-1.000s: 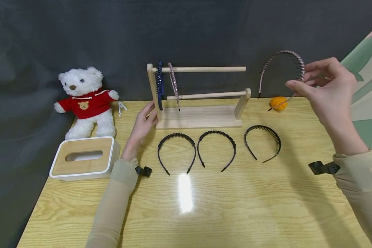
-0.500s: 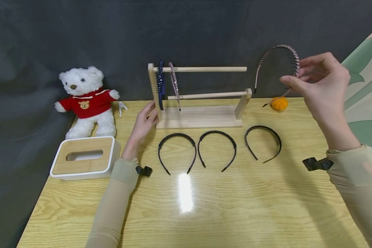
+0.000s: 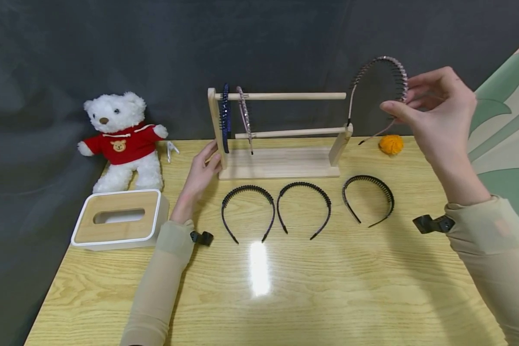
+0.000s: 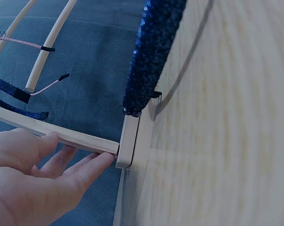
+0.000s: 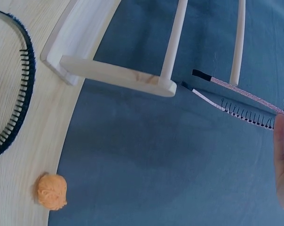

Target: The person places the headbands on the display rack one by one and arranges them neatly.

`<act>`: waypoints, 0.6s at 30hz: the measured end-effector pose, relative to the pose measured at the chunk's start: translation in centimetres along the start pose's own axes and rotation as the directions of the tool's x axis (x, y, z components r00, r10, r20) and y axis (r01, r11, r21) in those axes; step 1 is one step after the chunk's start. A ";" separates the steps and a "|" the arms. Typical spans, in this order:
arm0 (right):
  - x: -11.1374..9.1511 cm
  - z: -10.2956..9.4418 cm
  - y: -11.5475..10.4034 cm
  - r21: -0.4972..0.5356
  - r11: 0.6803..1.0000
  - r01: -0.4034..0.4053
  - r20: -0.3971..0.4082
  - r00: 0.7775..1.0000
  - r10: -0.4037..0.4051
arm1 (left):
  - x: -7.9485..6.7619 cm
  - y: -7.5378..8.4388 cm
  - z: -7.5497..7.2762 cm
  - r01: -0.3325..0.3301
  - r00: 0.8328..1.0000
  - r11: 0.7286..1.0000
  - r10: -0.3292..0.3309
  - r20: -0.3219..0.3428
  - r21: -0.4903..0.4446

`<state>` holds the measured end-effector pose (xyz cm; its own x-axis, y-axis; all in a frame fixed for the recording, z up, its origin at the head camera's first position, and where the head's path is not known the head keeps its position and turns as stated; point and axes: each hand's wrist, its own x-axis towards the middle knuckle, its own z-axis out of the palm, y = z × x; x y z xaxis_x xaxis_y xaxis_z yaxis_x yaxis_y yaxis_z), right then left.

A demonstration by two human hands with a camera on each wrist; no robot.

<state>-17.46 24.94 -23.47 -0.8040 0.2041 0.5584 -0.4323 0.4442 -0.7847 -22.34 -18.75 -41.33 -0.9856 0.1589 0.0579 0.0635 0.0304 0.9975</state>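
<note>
My right hand (image 3: 441, 105) pinches a pink toothed headband (image 3: 401, 71) between thumb and fingers, in the air near the right end of a wooden headband rack (image 3: 281, 158). In the right wrist view, the held headband's dark tips (image 5: 201, 74) point toward the rack's rods. My left hand (image 3: 201, 168) holds the rack's left upright, its thumb and fingers on the post in the left wrist view. A dark blue glittery headband (image 3: 225, 117) and a pink glittery headband (image 3: 244, 113) hang on the upper rod (image 3: 298, 96) near its left end.
Three dark headbands, left (image 3: 247, 187), middle (image 3: 303, 184) and right (image 3: 369, 178), lie on the table before the rack. An orange ball (image 3: 391, 144) sits behind right. At left are a white teddy bear (image 3: 123, 144), a small white clip (image 3: 171, 151) and a tissue box (image 3: 118, 221).
My right hand has moved left and slightly up with the pink headband, bringing it closer to the rack's right end. The left hand stays on the upright.
</note>
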 end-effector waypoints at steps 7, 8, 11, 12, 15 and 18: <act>0.0 1.0 -0.1 -0.021 0.999 0.029 0.022 0.999 -0.029 | 0.0 0.1 0.0 -0.006 1.000 1.000 0.006 0.003 -0.004; 0.1 1.1 -0.1 -0.024 0.999 0.036 0.024 0.999 -0.035 | 0.0 0.1 0.0 -0.007 1.000 1.000 0.007 0.003 -0.006; 0.1 1.5 -0.1 -0.031 0.998 0.049 0.027 0.998 -0.049 | -0.1 0.2 0.1 -0.009 1.000 1.000 0.009 0.001 -0.013; 0.1 1.6 -0.1 -0.033 0.998 0.053 0.029 0.998 -0.052 | -0.1 0.2 0.2 -0.009 1.000 1.000 0.009 0.001 -0.015; 0.1 2.0 -0.1 -0.029 0.997 0.068 0.037 0.997 -0.067 | -0.1 0.2 0.2 -0.008 1.000 1.000 0.008 0.000 -0.016; 0.0 2.3 0.0 -0.036 0.996 0.083 0.048 0.996 -0.081 | 0.0 0.1 0.1 -0.006 1.000 1.000 0.006 -0.002 -0.013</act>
<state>-18.45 22.93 -24.12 -0.7853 0.1250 0.6064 -0.4824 0.4904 -0.7258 -22.27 -18.64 -41.25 -0.9855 0.1572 0.0636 0.0670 0.0164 0.9976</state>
